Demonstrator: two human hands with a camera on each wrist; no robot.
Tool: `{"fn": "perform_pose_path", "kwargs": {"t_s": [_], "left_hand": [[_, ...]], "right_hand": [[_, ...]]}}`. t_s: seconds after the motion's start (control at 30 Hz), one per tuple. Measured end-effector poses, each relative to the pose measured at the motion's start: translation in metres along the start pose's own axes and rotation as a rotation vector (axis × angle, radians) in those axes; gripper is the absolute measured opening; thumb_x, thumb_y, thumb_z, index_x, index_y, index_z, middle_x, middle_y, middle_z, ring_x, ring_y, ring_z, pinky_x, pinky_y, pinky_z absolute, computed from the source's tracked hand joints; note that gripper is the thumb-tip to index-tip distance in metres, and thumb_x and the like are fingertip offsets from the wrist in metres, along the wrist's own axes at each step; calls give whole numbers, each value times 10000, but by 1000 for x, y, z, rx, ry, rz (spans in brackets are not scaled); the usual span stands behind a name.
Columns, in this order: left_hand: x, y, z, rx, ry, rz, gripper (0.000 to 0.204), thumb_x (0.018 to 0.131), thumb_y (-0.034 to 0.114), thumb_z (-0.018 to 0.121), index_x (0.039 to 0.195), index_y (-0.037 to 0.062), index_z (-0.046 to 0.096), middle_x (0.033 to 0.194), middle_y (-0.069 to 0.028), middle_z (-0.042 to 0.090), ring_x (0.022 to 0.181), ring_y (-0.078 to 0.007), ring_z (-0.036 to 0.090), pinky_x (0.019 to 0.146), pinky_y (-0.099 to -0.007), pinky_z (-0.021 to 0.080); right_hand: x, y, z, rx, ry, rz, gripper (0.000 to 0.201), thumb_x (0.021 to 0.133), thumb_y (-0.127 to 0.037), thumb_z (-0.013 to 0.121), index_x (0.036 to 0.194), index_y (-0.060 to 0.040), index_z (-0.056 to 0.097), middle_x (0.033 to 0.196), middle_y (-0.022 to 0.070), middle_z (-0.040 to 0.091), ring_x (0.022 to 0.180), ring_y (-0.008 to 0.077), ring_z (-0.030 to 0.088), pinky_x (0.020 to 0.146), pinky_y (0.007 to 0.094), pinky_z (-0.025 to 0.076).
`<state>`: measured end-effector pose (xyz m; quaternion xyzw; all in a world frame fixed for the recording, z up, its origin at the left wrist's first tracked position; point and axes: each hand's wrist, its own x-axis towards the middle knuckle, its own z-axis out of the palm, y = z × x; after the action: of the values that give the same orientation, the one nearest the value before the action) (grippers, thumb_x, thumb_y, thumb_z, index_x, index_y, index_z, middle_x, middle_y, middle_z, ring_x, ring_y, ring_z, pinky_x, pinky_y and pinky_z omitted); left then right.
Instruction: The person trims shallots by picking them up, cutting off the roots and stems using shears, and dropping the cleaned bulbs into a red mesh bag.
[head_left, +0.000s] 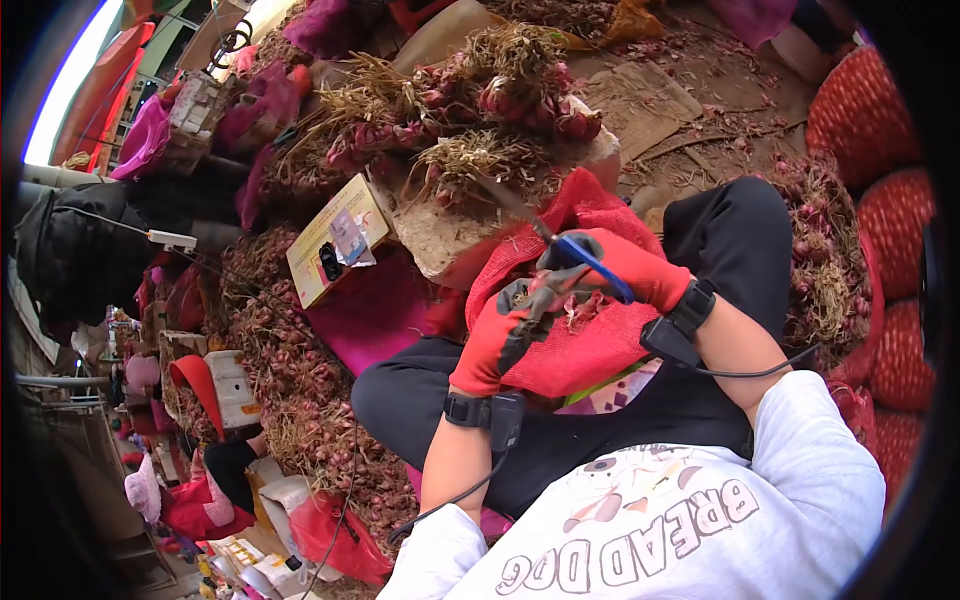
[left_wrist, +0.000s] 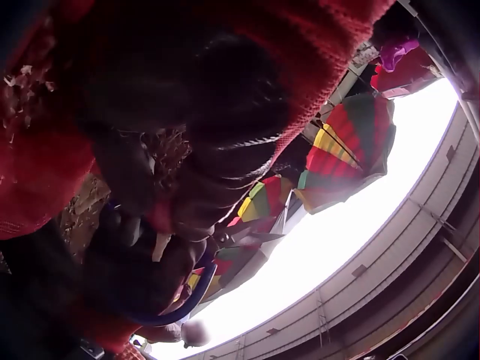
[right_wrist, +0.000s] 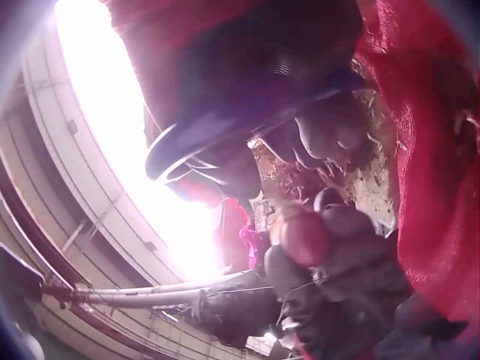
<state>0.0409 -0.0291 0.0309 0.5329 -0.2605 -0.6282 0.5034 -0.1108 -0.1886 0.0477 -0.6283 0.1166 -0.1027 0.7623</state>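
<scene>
My left hand (head_left: pixel 497 338), in a red glove with a dark palm, pinches a small pinkish-red shallot (right_wrist: pixel 304 237) between thumb and fingers over my lap. Close beside it, my gloved right hand (head_left: pixel 640 268) grips blue-handled scissors (head_left: pixel 598 268). Their blades point away from me toward a stone block (head_left: pixel 450 240). Red mesh cloth (head_left: pixel 590 360) is spread across my lap under both hands. Bunches of dried shallots (head_left: pixel 480 160) with straw-like tops lie on the block just ahead. In the left wrist view, the dark glove hides most of the work.
A yellow box (head_left: pixel 340 238) with a phone-like black item stands left of the block. Heaped shallots (head_left: pixel 290 350) cover the ground at left, and more (head_left: pixel 820 250) lie by my right knee. Full red mesh sacks (head_left: pixel 895 240) line the right. Another person (head_left: pixel 205 500) sits far left.
</scene>
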Motion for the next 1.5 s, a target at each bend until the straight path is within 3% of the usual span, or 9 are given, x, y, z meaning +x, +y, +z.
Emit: {"fn": "perform_pose_path", "kwargs": {"t_s": [0.2, 0.3, 0.4, 0.5, 0.67, 1.03, 1.23, 1.4, 1.5], "left_hand": [[5, -10, 16, -194, 66, 119, 243, 977, 193, 516, 1148, 28, 567, 941, -18, 613, 790, -70, 553, 711, -218, 458], [15, -39, 1, 89, 78, 272, 245, 982, 168, 499, 1168, 17, 551, 996, -21, 600, 821, -86, 557, 716, -225, 461], [6, -7, 24, 150, 103, 320, 246, 963, 120, 518, 1178, 0, 530, 1044, -33, 583, 835, -115, 560, 735, -235, 469], [5, 0, 27, 423, 131, 530, 267, 941, 71, 536, 1194, -9, 506, 1070, -50, 571, 842, -128, 557, 749, -236, 474], [16, -25, 2, -169, 34, 171, 327, 932, 41, 519, 1249, -16, 460, 1072, -85, 558, 901, -172, 559, 789, -267, 483], [18, -10, 21, -493, 18, 243, 312, 956, 37, 495, 1265, 1, 462, 1163, -84, 567, 1031, -156, 576, 851, -285, 495], [21, -27, 25, 299, 184, 528, 364, 955, 0, 484, 1312, 21, 418, 1157, -66, 569, 1045, -126, 572, 894, -231, 474], [15, -15, 26, -268, 41, 244, 367, 929, 22, 539, 1289, 22, 462, 1117, -35, 571, 964, -80, 551, 841, -225, 467], [8, 7, 26, 30, 62, 134, 374, 919, 39, 565, 1283, 26, 478, 1108, -37, 577, 942, -85, 559, 834, -227, 468]], "right_hand": [[-1, 20, 12, 70, 146, 88, 246, 810, -150, 721, 984, -3, 629, 877, 35, 653, 813, 100, 593, 737, 265, 475], [2, 40, 18, -27, 290, -84, 192, 825, -135, 676, 965, -11, 631, 798, 4, 614, 678, 71, 558, 595, 232, 457], [-7, 10, 12, 387, 239, 223, 191, 835, -129, 653, 975, -2, 622, 793, -5, 605, 632, 56, 546, 549, 216, 438], [-4, 17, 9, 441, 197, 152, 190, 862, -113, 622, 1012, 3, 613, 817, 15, 627, 599, 49, 549, 522, 210, 437], [-1, 17, 9, 498, 202, 212, 223, 877, -113, 609, 1061, 13, 597, 833, 33, 642, 562, 73, 573, 490, 210, 454], [1, -3, 9, 300, 190, 123, 262, 864, -170, 666, 1061, -2, 626, 864, 13, 639, 707, 42, 568, 595, 209, 466], [-2, 7, 10, 113, 210, -73, 219, 847, -146, 696, 1021, -33, 628, 842, 16, 647, 705, 45, 558, 599, 202, 443], [-4, 2, 10, 262, 190, 130, 206, 843, -117, 663, 1007, -13, 597, 832, 28, 628, 619, 79, 573, 550, 215, 458], [-10, 1, 5, 443, 88, 112, 179, 856, -93, 601, 996, 17, 582, 796, 29, 602, 582, 91, 565, 529, 222, 465]]}}
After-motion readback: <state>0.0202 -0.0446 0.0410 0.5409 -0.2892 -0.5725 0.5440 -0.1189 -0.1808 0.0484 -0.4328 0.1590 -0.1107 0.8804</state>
